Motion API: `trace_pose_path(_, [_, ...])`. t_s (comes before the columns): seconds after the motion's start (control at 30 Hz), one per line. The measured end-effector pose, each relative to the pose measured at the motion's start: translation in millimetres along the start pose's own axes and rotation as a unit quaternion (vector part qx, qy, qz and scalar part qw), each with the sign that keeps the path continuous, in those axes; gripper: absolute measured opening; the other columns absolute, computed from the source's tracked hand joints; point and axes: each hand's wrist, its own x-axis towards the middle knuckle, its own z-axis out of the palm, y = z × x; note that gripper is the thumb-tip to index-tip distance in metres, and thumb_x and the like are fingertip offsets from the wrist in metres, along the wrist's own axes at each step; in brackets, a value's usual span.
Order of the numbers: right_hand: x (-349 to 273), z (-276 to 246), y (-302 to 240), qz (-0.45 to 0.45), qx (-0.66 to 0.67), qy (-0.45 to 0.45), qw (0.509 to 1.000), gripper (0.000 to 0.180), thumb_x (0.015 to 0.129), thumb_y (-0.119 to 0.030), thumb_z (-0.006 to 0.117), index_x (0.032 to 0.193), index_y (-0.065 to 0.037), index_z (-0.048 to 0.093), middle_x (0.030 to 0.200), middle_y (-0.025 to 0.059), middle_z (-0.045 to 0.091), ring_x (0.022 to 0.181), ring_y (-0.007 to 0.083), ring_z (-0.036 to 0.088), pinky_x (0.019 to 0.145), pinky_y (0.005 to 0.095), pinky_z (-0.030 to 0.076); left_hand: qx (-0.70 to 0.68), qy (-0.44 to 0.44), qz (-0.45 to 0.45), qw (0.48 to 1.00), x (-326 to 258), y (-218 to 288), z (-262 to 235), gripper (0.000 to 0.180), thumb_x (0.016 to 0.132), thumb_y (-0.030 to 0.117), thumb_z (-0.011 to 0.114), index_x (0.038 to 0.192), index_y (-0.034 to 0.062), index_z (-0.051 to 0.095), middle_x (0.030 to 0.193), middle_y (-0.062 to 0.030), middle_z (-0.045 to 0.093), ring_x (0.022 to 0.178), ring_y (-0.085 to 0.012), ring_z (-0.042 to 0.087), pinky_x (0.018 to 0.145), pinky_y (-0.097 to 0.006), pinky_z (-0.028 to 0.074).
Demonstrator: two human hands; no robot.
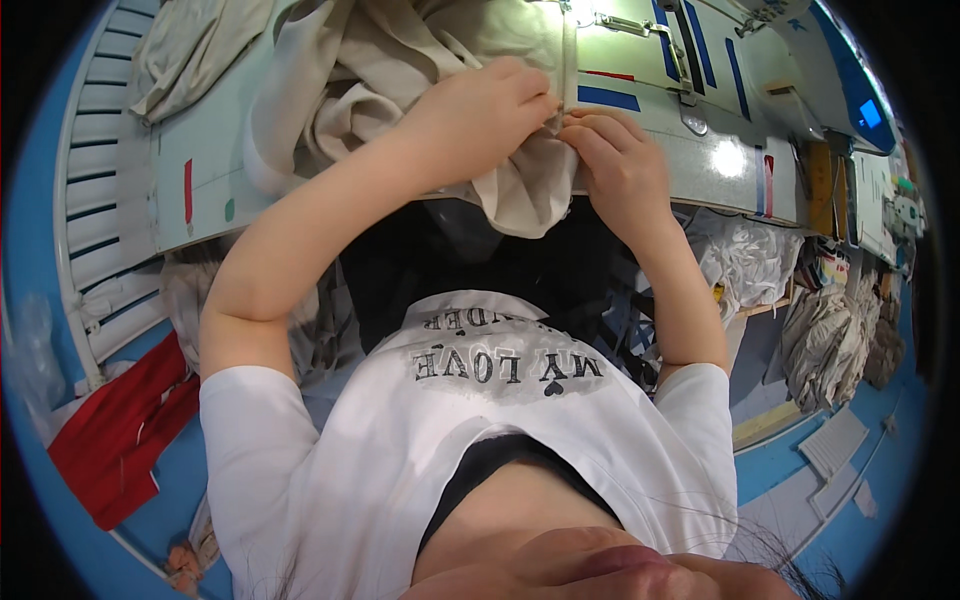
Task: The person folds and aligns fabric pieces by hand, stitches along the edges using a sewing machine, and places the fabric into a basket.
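Note:
A large bunched piece of beige cloth (400,75) lies over the sewing table, and one part of it hangs in a fold past the front edge. My left hand (490,110) rests on the cloth with its fingers bent and closed on the edge along its right side. Close by on the right, my right hand (620,150) pinches the same edge between thumb and fingers. The fingertips of both hands nearly meet there. Just beyond them, at the lit top of the view, is the metal presser area of a sewing machine (630,25).
The machine's blue-and-white head (850,80) stands at the right. More beige cloth (195,50) lies at the far left, beside a white slatted rack (95,200). Red cloth (125,430) is at lower left. Cloth bundles (825,345) hang at right, below the table (200,190).

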Motion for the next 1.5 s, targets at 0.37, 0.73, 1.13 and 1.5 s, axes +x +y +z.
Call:
trace_pose_path(0.37, [-2.9, 6.2, -0.5, -0.012, -0.001, 0.026, 1.000, 0.021, 0.074, -0.003, 0.063, 0.095, -0.005, 0.064, 0.100, 0.0092, 0.066, 0.101, 0.0287, 0.066, 0.082, 0.0384, 0.056, 0.070, 0.057, -0.007, 0.996, -15.7, 19.5, 14.4, 0.048, 0.078, 0.009, 0.066, 0.125, 0.0078, 0.061, 0.120, -0.0031, 0.060, 0.101, -0.0247, 0.059, 0.086, -0.035, 0.053])
trace_pose_path(0.73, [7.0, -11.6, 5.7, -0.049, 0.006, -0.038, 0.998, 0.021, 0.073, -0.004, 0.062, 0.094, -0.004, 0.061, 0.096, 0.0100, 0.064, 0.099, 0.0303, 0.065, 0.079, 0.0400, 0.055, 0.057, 0.002, -0.092, 0.994, 12.2, 8.8, 8.7, 0.044, 0.082, 0.009, 0.066, 0.126, 0.0117, 0.061, 0.114, -0.0042, 0.059, 0.103, -0.0247, 0.063, 0.074, -0.039, 0.057])
trace_pose_path(1.13, [4.3, -13.0, 9.4, -0.038, -0.015, -0.069, 0.997, 0.022, 0.075, -0.010, 0.062, 0.096, -0.004, 0.062, 0.098, 0.0100, 0.063, 0.101, 0.0299, 0.065, 0.082, 0.0395, 0.055, 0.086, 0.085, -0.008, 0.993, 10.1, -1.0, 23.5, 0.043, 0.082, 0.013, 0.066, 0.125, 0.0106, 0.063, 0.128, 0.0022, 0.060, 0.114, -0.0168, 0.057, 0.094, -0.037, 0.044])
trace_pose_path(1.5, [19.5, -2.3, 31.0, -0.035, -0.031, -0.042, 0.998, 0.020, 0.074, -0.010, 0.062, 0.094, -0.008, 0.065, 0.096, 0.0068, 0.066, 0.095, 0.0263, 0.067, 0.080, 0.0367, 0.055, 0.111, 0.097, 0.005, 0.989, 26.8, -20.9, 23.8, 0.038, 0.084, 0.015, 0.066, 0.122, 0.0123, 0.064, 0.123, 0.0031, 0.063, 0.112, -0.0180, 0.059, 0.093, -0.037, 0.046])
